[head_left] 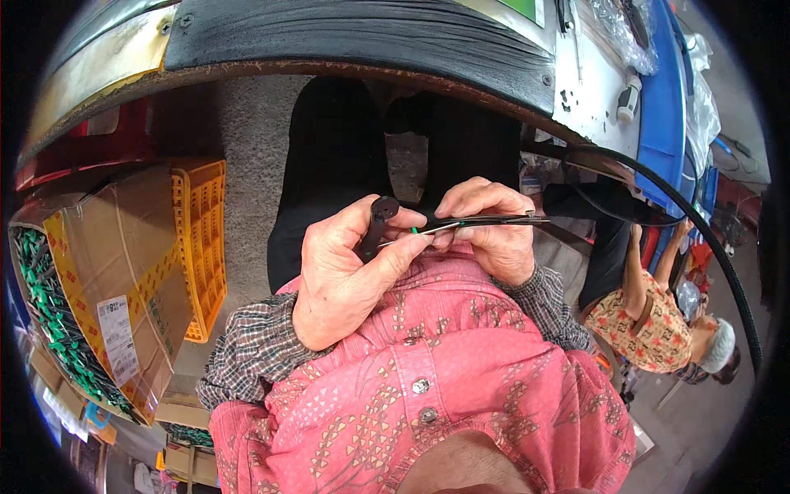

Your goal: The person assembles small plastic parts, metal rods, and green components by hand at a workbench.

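My left hand (333, 272) is closed around a short black knobbed handle (383, 209). Its thumb and fingertips also pinch near a small green piece (415, 230) on a thin rod. A bundle of slim dark rods (502, 220) lies across my lap side, pointing right. Closed over that bundle from above and below is my right hand (500, 243), its fingertips close to those of my left. Both hands are in front of my belly, above my black trousers. My fingers hide where the handle and the rods meet, so I cannot tell whether they are joined.
Beyond my knees runs a worn black-edged workbench (354, 37). At left stand a cardboard box (123, 280) full of green-tipped dark pieces and an orange crate (200, 247). A black cable (708, 210) arcs at right. Another person (646, 329) sits farther right, near a blue tray (662, 107).
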Motion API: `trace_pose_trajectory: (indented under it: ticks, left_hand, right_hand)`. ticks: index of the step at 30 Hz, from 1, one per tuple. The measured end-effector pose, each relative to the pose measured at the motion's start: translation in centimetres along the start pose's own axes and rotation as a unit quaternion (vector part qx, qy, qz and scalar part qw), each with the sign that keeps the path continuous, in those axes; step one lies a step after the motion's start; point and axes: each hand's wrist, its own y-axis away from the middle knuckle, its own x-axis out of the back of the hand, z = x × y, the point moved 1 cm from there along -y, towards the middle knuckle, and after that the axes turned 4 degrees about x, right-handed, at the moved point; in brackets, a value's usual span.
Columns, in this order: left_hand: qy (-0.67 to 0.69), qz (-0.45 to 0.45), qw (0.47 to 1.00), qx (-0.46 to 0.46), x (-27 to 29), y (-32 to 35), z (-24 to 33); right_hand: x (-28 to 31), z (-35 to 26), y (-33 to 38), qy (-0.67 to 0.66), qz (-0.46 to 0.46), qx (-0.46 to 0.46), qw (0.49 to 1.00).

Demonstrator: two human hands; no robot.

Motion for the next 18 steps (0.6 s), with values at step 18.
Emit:
trace_pose_trajectory:
  ticks: [18]
  left_hand:
    - [0.000,-0.001,1.000,0.015,0.06,-0.17,-0.25]
  right_hand:
    - [-0.31,-0.29,0.03,0.089,-0.006,0.043,0.995]
